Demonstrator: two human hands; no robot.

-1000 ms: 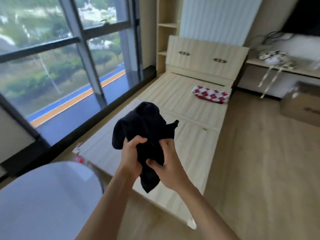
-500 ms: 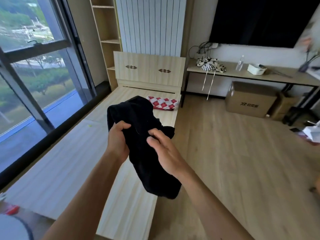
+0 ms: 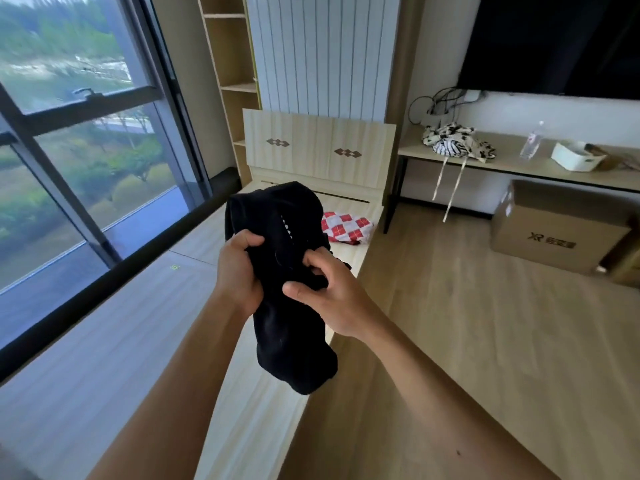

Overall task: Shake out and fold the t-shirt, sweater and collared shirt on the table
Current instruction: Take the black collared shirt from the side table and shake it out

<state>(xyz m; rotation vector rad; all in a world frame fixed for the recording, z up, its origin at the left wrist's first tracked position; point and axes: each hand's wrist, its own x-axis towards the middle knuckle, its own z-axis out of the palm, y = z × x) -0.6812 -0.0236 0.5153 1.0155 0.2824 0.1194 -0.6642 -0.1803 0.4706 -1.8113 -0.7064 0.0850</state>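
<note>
- The bunched black fabric garment (image 3: 294, 327) is up in the air, held out in front of the person above the pale wooden bed platform (image 3: 121, 341). It is too crumpled to tell what kind of garment it is.
- A short row of small white marks shows in a fold near its top, and its lower end hangs loose below both hands.
- The left hand (image 3: 239, 271) is clenched on the cloth's left side, fingers curled into the folds.
- The right hand (image 3: 334, 296) grasps it from the right, thumb across the front and fingers hooked into the fabric.
- Both hands sit close together, with a ridge of black cloth between them.
- Further back, a red-and-white diamond-pattern garment (image 3: 346, 227) lies on the platform's far end, near the panelled wooden headboard (image 3: 318, 147).
- Over to the right, a long wooden desk (image 3: 512, 169) carries a heap of black-and-white patterned cloth (image 3: 457, 142), a clear plastic bottle (image 3: 531, 140) and a white tub (image 3: 576, 156).
- A brown cardboard box (image 3: 557, 226) stands on the wood floor below the desk.
- A black wall screen (image 3: 554, 43) hangs above, and a dark-framed window (image 3: 69, 133) fills the left side.
</note>
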